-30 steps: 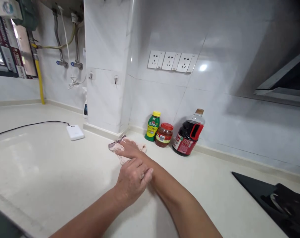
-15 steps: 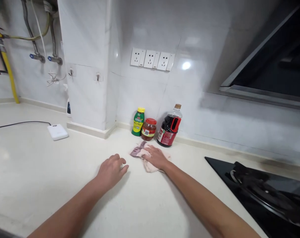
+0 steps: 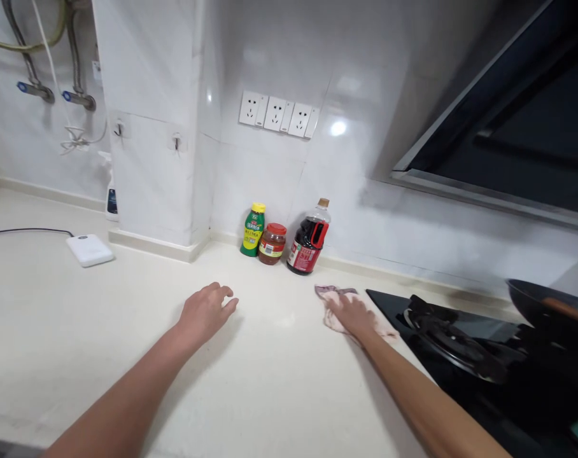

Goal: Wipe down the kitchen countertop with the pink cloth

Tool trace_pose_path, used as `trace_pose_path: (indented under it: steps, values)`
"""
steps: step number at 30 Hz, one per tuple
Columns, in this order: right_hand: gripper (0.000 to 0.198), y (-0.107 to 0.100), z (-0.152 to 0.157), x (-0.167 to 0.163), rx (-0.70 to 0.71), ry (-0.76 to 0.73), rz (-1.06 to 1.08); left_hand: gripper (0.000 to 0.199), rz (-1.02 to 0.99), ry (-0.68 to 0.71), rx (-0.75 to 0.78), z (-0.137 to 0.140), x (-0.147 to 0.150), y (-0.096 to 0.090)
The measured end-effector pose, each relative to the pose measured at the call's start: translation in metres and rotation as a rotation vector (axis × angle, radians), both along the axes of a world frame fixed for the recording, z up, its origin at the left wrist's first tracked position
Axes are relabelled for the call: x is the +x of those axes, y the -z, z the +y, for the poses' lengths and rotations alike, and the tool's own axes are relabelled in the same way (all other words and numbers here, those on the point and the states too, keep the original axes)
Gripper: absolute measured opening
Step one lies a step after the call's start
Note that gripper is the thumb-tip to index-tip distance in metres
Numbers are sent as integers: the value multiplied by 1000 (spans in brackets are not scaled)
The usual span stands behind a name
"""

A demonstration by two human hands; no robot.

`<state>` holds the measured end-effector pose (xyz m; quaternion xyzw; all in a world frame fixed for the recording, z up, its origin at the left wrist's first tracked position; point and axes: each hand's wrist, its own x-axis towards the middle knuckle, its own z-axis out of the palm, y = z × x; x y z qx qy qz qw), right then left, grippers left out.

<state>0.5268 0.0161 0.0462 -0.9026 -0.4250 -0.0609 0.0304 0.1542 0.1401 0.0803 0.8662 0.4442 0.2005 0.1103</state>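
Note:
My right hand [image 3: 353,313] presses down on a pale pink cloth [image 3: 334,322] with a purple-grey edge, spread on the white countertop [image 3: 270,381] beside the stove's left edge. Its fingers lie over the cloth and hold it against the surface. My left hand [image 3: 207,312] hovers just over the counter, holding nothing, thumb and loosely bent fingers apart. Beyond the hands, against the wall, stand a green squeeze bottle [image 3: 253,232] with a yellow cap, a red-lidded jar [image 3: 272,245] and a large bottle of dark sauce [image 3: 308,240] with a red handle.
A black gas stove [image 3: 461,337] fills the right side, with a wok [image 3: 532,305] on it and a range hood [image 3: 508,127] above. On the left lies a white device [image 3: 89,250] with a black cable. A spray bottle [image 3: 111,197] stands behind the wall column [image 3: 148,127].
My right hand has slid the cloth rightwards, from in front of the jar and sauce bottle to the stove's edge. The view has turned right, bringing the wok into sight.

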Motion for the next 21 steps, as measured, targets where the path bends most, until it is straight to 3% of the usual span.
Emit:
trace_pose_path:
  steps: [2, 6, 10, 14, 16, 17, 21]
  values:
    - [59, 2, 13, -36, -7, -69, 46, 35, -4, -4, -7, 2, -1, -1]
    - [61, 9, 21, -129, -20, -385, 120, 37, 15, -13, -22, 5, -3, 3]
    - [62, 9, -14, -211, -13, -817, 286, 40, 26, -18, -9, 10, -6, 9]
    - [57, 7, -57, -232, 1, -1201, 497, 39, 48, -9, -8, 14, -8, 13]
    - [59, 7, -61, -213, -2, -1194, 476, 39, 62, -1, -10, 15, -9, 13]
    - [60, 8, -58, -197, 3, -1119, 429, 39, 70, 2, -12, 15, -9, 13]
    - [54, 8, -40, -101, 28, -608, 202, 43, 102, 9, -36, 15, -9, 11]
